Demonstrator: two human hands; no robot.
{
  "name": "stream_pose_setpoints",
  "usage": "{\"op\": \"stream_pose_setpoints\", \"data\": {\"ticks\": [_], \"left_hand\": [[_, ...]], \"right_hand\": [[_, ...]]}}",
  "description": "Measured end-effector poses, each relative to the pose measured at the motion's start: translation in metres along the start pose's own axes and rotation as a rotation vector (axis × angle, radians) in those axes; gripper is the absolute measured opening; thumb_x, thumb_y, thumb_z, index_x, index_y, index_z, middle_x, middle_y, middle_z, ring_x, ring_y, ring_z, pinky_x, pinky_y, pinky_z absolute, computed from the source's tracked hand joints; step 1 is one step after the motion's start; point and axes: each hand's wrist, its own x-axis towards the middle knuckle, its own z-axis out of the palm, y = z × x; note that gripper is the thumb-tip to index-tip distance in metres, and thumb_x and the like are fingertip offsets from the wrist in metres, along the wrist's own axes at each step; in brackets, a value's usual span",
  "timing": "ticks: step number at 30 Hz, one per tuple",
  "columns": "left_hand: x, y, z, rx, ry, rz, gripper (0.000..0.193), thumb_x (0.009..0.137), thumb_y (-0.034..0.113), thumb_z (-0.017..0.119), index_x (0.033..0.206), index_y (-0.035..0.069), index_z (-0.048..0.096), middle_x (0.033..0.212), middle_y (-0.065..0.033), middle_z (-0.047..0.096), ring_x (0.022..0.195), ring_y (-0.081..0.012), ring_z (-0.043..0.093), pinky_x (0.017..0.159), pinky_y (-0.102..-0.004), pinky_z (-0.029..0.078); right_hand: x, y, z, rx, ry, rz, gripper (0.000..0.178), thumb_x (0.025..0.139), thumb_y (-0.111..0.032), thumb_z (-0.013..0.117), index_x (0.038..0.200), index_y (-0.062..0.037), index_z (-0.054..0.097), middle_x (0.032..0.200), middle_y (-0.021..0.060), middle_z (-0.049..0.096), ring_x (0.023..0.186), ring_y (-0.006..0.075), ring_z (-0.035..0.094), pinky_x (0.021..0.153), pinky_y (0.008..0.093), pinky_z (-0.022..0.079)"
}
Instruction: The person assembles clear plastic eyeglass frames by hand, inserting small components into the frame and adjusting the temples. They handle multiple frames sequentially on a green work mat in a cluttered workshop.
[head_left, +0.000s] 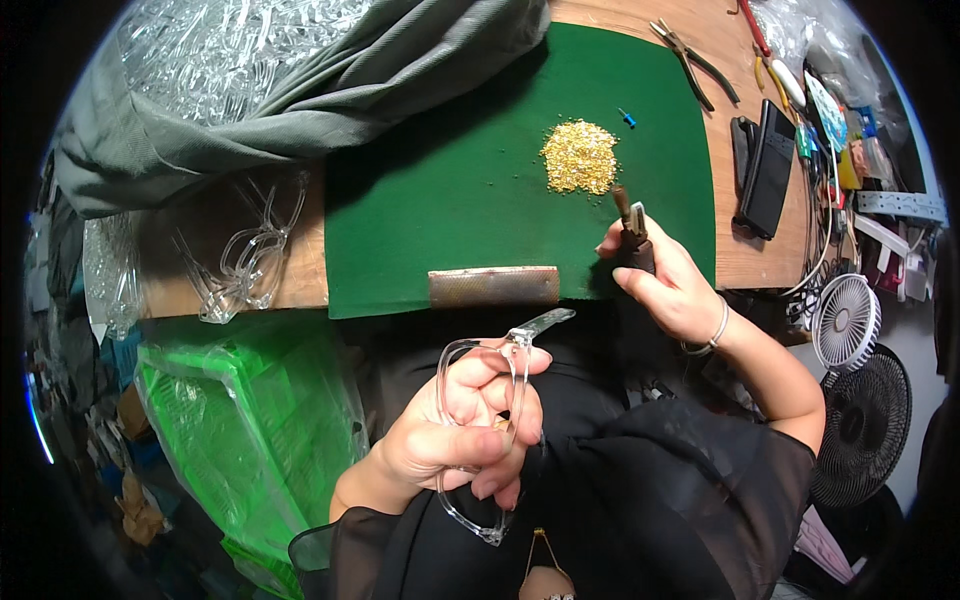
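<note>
Clear frame (520, 375) grasped in left hand (465, 420), lower centre, tool (637, 248) gripped in right hand (668, 285), right of centre, gold bits (580, 157) above

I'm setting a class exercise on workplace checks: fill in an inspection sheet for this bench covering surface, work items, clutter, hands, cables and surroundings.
Surface: green mat on a wooden table.
Work items: clear frame held above the lap; gold-coloured bits heaped on the mat; textured bar at its near edge.
Clutter: pliers and black case at right; loose clear frames at left.
Hands: left hand grips the clear frame; right hand holds a dark tool.
Cables: white cable looping along the table's right side; far ends unclear.
Surroundings: grey cloth far left; plastic-covered green crate lower left; white fan and black fan right.
</note>
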Motion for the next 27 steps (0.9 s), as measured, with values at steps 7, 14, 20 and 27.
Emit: {"op": "stream_pose_setpoints", "data": {"ticks": [7, 14, 20, 27], "left_hand": [[-0.003, 0.003, -0.007, -0.139, -0.049, 0.023, 0.059, 0.078, 0.0, 0.058, 0.131, 0.004, 0.031, 0.095, -0.015, 0.053, 0.05, -0.0155, 0.053, 0.052, -0.0325, 0.054], [0.001, 0.003, -0.006, -0.035, -0.024, 0.07, 0.059, 0.078, -0.004, 0.054, 0.131, 0.001, 0.029, 0.098, -0.0157, 0.054, 0.055, -0.02, 0.058, 0.059, -0.0345, 0.055], [-0.019, 0.01, 0.021, 1.161, -0.001, 0.309, 0.053, 0.066, -0.005, 0.07, 0.115, -0.006, 0.049, 0.105, -0.0174, 0.06, 0.098, -0.0279, 0.059, 0.091, -0.0377, 0.042], [0.011, -0.02, 0.009, 1.307, 0.447, 0.739, 0.023, 0.07, -0.004, 0.07, 0.086, -0.004, 0.055, 0.074, -0.0101, 0.064, 0.07, -0.0164, 0.065, 0.061, -0.0221, 0.051]], "right_hand": [[0.0, -0.006, 0.0, 0.068, -0.076, -0.013, 0.037, 0.086, -0.013, 0.051, 0.119, -0.0007, 0.038, 0.11, 0.0119, 0.05, 0.104, 0.0177, 0.048, 0.092, 0.0296, 0.036], [-0.002, 0.023, 0.026, 0.029, 0.16, -0.02, 0.02, 0.074, -0.002, 0.059, 0.092, -0.0016, 0.051, 0.08, 0.008, 0.054, 0.074, 0.0142, 0.053, 0.068, 0.0276, 0.044], [0.0, 0.008, 0.024, -0.155, 0.106, -0.08, 0.018, 0.067, 0.001, 0.062, 0.08, -0.003, 0.05, 0.068, 0.0092, 0.048, 0.061, 0.0255, 0.048, 0.056, 0.0307, 0.04], [-0.006, -0.015, 0.022, -0.458, 0.058, -0.463, 0.03, 0.056, 0.001, 0.061, 0.084, -0.0041, 0.051, 0.079, 0.011, 0.052, 0.075, 0.0296, 0.052, 0.069, 0.0374, 0.043]]}}
